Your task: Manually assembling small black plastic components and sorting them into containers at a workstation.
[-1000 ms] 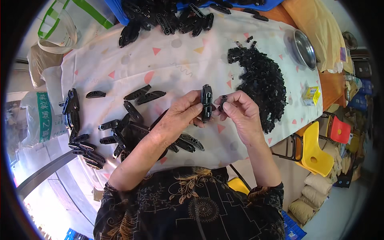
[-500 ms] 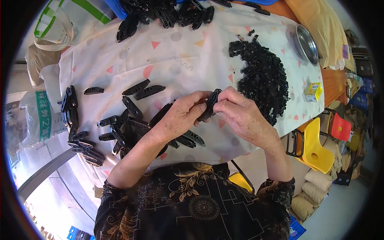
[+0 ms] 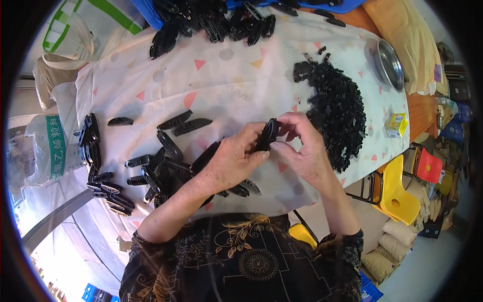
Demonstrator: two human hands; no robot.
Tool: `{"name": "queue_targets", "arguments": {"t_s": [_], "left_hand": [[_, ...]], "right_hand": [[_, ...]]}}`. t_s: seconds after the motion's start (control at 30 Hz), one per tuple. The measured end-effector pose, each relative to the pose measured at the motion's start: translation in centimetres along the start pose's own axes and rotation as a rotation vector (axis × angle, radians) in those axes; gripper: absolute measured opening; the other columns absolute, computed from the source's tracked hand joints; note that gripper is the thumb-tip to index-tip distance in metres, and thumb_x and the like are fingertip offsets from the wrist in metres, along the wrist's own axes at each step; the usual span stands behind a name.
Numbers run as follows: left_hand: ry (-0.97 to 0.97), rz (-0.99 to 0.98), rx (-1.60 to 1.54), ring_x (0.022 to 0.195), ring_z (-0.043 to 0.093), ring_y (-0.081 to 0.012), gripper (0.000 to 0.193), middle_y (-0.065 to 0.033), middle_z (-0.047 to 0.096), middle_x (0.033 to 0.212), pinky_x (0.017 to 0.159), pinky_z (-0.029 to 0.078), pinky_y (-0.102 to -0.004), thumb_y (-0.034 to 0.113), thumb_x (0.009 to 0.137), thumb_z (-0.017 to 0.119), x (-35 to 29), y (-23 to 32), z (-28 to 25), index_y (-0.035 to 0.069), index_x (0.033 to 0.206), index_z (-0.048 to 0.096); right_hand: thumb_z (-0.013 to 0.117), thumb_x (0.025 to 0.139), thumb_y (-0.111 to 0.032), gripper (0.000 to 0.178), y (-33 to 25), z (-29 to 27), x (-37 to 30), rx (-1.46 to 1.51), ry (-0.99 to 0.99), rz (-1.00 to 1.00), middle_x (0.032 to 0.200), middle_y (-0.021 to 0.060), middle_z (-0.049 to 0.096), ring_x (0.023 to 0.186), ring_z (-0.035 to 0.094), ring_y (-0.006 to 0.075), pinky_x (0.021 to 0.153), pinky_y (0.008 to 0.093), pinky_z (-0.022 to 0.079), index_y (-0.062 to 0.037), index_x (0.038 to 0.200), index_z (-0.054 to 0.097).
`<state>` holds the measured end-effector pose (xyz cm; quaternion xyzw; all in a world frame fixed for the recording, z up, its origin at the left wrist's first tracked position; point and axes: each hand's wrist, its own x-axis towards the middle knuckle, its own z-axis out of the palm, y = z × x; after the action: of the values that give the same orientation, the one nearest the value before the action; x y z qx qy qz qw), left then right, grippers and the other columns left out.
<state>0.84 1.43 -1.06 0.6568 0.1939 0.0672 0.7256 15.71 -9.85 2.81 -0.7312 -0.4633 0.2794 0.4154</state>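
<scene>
In front of my body, above the table, a long black plastic part (image 3: 268, 135) stands tilted between my two hands. My left hand (image 3: 234, 157) grips its left side between thumb and fingers. The thumb and curled fingertips of my right hand (image 3: 305, 147) are on its right edge, with a gap between them; whether a small piece is in them is hidden. Below and left of my left hand lies a loose heap of similar black parts (image 3: 171, 146). Right of my right hand is a big pile of small black pieces (image 3: 342, 110).
A patterned white cloth (image 3: 151, 90) covers the table. More black parts fill a blue tray (image 3: 347, 6) at the far edge. A metal bowl (image 3: 390, 65) and a small yellow box (image 3: 396, 125) stand at the right. Beyond are a yellow chair (image 3: 397, 196) and a red chair (image 3: 429, 162).
The right hand's fingers have spread from a tight pinch to a looser hold on the part's edge. The left hand still holds the part; the view has shifted slightly.
</scene>
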Motion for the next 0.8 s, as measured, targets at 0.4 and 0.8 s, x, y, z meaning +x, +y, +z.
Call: {"name": "queue_targets", "arguments": {"t_s": [0.4,0.8], "left_hand": [[0.022,0.089,-0.049,0.090,0.065,-0.0263,0.064,-0.0155,0.060,0.101,0.081,0.049,-0.0336,-0.007,0.086,0.051,2.0,1.6,-0.2,0.012,0.140,0.022],[-0.237,0.217,0.859,0.082,0.064,-0.0333,0.032,-0.0131,0.063,0.097,0.067,0.052,-0.0411,0.017,0.086,0.061,4.8,4.0,-4.3,0.013,0.116,0.051]], "right_hand": [[0.060,0.087,0.001,0.031,0.6,2.6,1.0,0.750,0.062,0.215,0.104,0.0070,0.062,0.097,0.060,0.0138,0.088,0.0276,0.048,0.0023,0.117,0.050],[0.062,0.087,-0.008,0.011,4.5,-4.4,5.4,-0.041,0.162,0.246,0.075,-0.0010,0.061,0.070,0.054,0.0044,0.064,0.0215,0.044,-0.0015,0.096,0.063]]}}
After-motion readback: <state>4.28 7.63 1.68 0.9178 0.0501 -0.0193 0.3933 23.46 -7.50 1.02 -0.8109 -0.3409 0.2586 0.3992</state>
